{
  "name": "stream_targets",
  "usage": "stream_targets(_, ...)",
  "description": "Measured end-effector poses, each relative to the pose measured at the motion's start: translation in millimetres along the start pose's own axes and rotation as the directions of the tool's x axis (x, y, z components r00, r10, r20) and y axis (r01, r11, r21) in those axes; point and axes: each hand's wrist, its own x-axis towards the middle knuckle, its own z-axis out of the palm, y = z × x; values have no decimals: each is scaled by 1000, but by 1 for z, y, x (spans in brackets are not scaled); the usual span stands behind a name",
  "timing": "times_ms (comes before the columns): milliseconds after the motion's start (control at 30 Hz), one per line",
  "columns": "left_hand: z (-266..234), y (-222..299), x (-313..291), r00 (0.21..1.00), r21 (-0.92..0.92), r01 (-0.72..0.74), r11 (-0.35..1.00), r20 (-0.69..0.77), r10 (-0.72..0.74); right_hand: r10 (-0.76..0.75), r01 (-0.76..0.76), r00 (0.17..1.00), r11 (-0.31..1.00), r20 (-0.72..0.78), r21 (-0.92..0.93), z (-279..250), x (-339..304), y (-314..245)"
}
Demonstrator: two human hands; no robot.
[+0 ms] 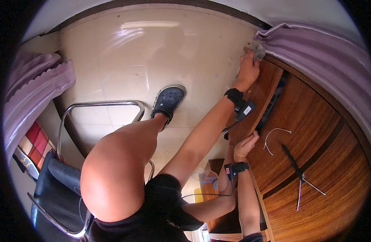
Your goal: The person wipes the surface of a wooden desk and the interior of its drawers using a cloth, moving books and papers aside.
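Note:
My left hand [249, 69] reaches far forward to the far corner of a wooden drawer front [263, 90]. Its fingers are closed on a crumpled grey cloth [259, 52], bunched against that corner beside the purple curtain. Nearer to me, my right hand [246, 146] grips the near end of the same drawer front, its fingers bent at the edge. The drawer is pulled out a little from under the wooden desktop [314, 133]. Through the dark gap, some contents [271, 105] show that I cannot make out. Each wrist wears a black strap with a small box.
On the desktop lie a curved white cord [267, 142] and a black strip with white cord ends [293, 161]. Purple curtains [310, 48] hang at the far right and left. A black chair [52, 189] with metal arms stands at left. My shoe [170, 99] rests on the tiles.

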Motion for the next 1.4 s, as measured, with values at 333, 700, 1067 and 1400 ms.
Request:
stream_targets(333, 3, 71, -35, 879, 89, -471, 877, -36, 476, -46, 46, 999, 999, -10, -20, 0, -3, 17)
stream_targets(700, -27, 69, -74, 761, 327, -648, 688, 239, 603, 52, -54, 996, 998, 67, 33, -2, -3, 13)
stream_targets(1067, -18, 78, -95, 791, 436, -607, 664, 254, 557, -44, 40, 998, 996, 52, 84, 2, 1, 20)
stream_targets(1400, -49, 47, -163, 682, 492, -727, 479, 601, 417, -73, 78, 997, 980, -33, 183, 6, 9, 15)
